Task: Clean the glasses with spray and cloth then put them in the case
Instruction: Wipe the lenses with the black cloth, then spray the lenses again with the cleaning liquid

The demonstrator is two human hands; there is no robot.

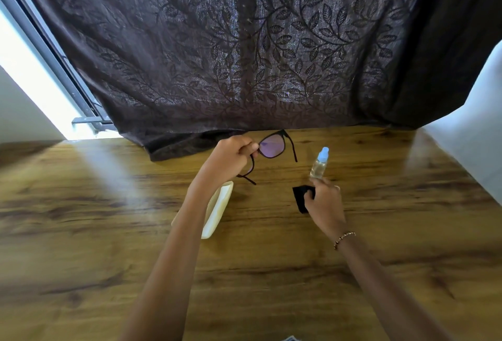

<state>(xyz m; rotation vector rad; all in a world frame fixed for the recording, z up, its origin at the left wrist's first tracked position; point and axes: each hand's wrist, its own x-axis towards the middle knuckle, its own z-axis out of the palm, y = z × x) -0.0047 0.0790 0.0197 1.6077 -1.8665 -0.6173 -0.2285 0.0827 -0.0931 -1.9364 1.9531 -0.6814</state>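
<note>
Dark-framed glasses (273, 148) with a violet sheen on the visible lens are held above the table, pinched at the frame between thumb and fingers of the left hand (233, 157); the temples are unfolded, one hanging below the hand, the other projecting on the far side of the lens. The right hand (324, 199) is closed round the base of a small clear spray bottle (320, 163) with a pale blue cap, held upright just right of the glasses, and the same hand appears also to trap a black cloth (300, 198) under its fingers; whether the cloth is lifted or lies on the table cannot be told. A cream case (217, 209) lies beneath the left forearm, near that wrist; it seems open, though the arm hides much of it. Step in hand, by judgement: preparation for spraying, with no wiping yet evident. The next move calls for removing or pressing the cap, turning the nozzle toward the lens and keeping the glasses steady, which is awkward while one hand carries both bottle and cloth. The wooden table (108, 205) has a glossy, dark-grained surface. Beyond both hands hangs a dark leaf-patterned curtain (244, 42), its hem resting on the table's far edge, with bright daylight and a window frame (54, 50) far to the left.
</note>
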